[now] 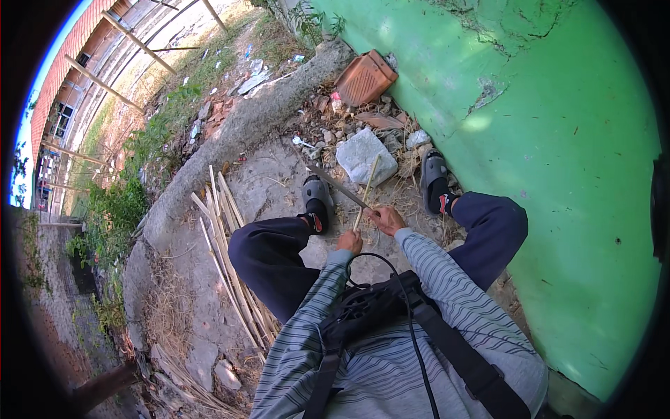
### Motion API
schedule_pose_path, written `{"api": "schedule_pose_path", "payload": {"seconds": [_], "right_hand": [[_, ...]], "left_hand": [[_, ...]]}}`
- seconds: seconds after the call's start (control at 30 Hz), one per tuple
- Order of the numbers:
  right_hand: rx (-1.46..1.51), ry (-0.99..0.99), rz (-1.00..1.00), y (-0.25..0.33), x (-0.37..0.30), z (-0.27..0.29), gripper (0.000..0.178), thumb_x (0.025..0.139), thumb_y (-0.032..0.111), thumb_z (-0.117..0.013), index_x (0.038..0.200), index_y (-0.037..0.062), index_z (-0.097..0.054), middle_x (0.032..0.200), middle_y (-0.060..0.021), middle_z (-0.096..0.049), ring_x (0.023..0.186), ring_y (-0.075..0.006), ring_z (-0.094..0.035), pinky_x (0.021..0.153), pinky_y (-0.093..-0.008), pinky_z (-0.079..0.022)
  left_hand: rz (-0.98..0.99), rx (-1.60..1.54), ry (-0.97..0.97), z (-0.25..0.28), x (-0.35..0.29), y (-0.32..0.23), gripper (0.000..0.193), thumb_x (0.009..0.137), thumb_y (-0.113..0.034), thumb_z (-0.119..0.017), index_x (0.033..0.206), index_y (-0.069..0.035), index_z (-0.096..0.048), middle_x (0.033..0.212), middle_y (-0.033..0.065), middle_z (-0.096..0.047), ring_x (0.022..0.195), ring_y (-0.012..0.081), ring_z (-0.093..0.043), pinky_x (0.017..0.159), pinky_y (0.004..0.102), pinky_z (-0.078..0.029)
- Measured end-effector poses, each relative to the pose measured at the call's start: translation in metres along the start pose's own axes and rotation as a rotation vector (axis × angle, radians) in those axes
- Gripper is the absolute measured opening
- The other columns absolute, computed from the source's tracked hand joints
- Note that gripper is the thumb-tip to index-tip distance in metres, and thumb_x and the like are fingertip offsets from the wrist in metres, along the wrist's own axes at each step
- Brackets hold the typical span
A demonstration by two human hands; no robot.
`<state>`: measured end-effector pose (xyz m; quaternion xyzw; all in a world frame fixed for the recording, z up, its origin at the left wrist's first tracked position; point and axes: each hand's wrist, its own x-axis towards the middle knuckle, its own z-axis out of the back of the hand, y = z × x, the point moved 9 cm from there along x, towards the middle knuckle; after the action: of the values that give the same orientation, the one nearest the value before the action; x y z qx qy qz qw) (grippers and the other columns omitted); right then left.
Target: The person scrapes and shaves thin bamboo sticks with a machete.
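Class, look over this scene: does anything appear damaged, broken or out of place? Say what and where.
Yes. The green wall has cracked, flaking plaster near its top. At its foot lie a loose terracotta block and a grey stone slab among rubble. Litter dots the grass beyond the concrete kerb.

Left hand (350, 241) holds a bamboo strip (367, 190); right hand (385, 218) a knife (336, 184).

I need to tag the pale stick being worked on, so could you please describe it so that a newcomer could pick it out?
Start at the green wall and come down to the pale flat stone between the person's sandals. The bamboo stick rises from the left hand toward that stone. Unlike the bundle of strips lying on the ground, it is held up, with a dark blade crossing it.
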<state>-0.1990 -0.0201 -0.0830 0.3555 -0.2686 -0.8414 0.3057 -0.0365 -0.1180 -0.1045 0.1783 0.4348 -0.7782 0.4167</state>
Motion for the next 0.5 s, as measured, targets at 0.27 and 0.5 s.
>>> {"api": "schedule_pose_path", "payload": {"seconds": [0.27,0.5], "right_hand": [[-0.013,-0.002,0.051,-0.008,0.013,-0.003,0.087,0.095,0.083,-0.045,0.102,0.0040,-0.080,0.083,-0.0227,-0.073,0.084,-0.0389,-0.074,0.079,-0.0495,-0.056],[-0.010,-0.059,0.121,0.012,-0.003,-0.009,0.083,0.095,0.082,-0.046,0.097,0.0065,-0.079,0.086,-0.0224,-0.074,0.083,-0.0415,-0.073,0.077,-0.0509,-0.055]], "left_hand": [[-0.007,0.037,-0.006,0.000,-0.003,-0.007,0.054,0.108,-0.044,-0.043,0.116,0.003,-0.067,0.114,0.0391,-0.067,0.113,0.0568,-0.063,0.100,0.0605,-0.049],[-0.027,0.002,-0.076,-0.002,-0.001,0.006,0.053,0.108,-0.041,-0.041,0.112,0.003,-0.070,0.104,0.0352,-0.070,0.105,0.0542,-0.066,0.093,0.0622,-0.050]]}}
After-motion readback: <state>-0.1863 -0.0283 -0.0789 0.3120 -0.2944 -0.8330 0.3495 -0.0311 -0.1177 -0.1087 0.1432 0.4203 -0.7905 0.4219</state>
